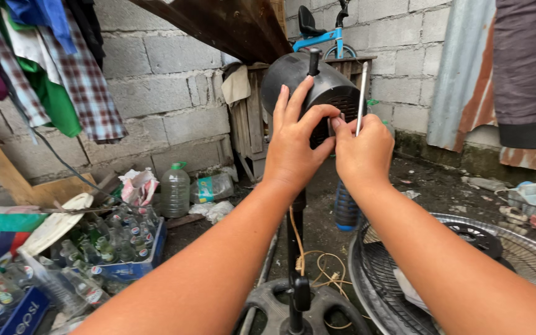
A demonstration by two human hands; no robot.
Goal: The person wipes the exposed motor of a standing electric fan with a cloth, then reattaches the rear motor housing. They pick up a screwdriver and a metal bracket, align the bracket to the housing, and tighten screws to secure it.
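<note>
A grey block wall [175,93] backs a littered yard floor. Against the black fan motor housing [293,74], atop its stand, the left hand [293,146] lies spread, fingers splayed over the casing. Touching it, the right hand [362,152] pinches a screwdriver [361,93], shaft upright. Below the right hand lies a wire fan guard [404,285]; far below-left of the left hand, crates of glass bottles [107,248].

Dirt floor [429,192]: bottle crates [119,248] near left, plastic jug [175,191] by far wall, fan grille [454,267] near right, fan base [299,307] centre with cord [321,263].
</note>
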